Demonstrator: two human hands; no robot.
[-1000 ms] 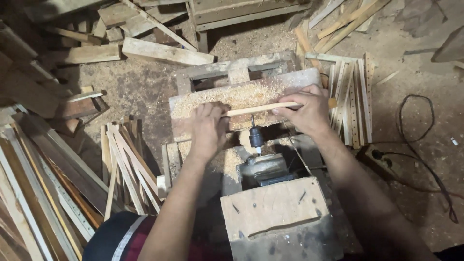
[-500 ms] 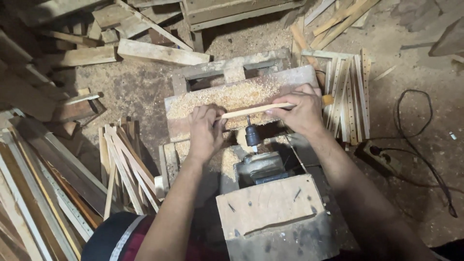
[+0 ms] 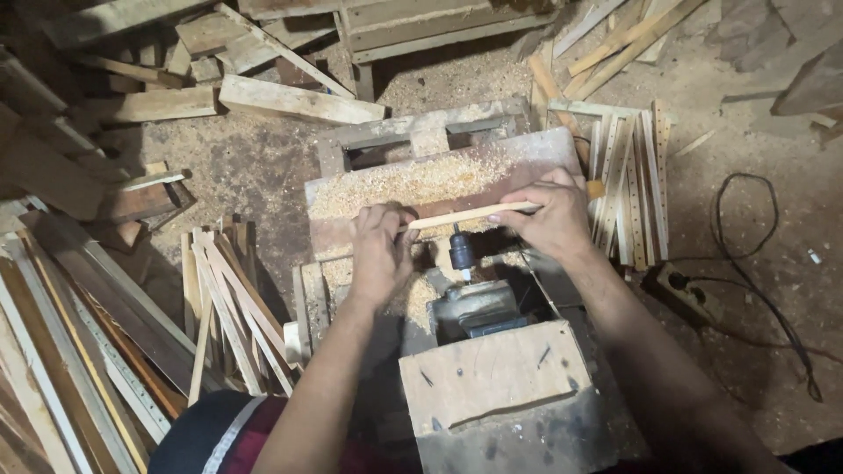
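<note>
While both hands, left hand (image 3: 379, 254) and right hand (image 3: 555, 215), seemingly grasp it, the wooden strip (image 3: 470, 215) lies crosswise, right end slightly raised.

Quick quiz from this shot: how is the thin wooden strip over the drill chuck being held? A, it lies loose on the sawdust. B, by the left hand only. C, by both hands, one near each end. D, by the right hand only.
C: the left hand and right hand each grip the wooden strip across the drill chuck.
</note>
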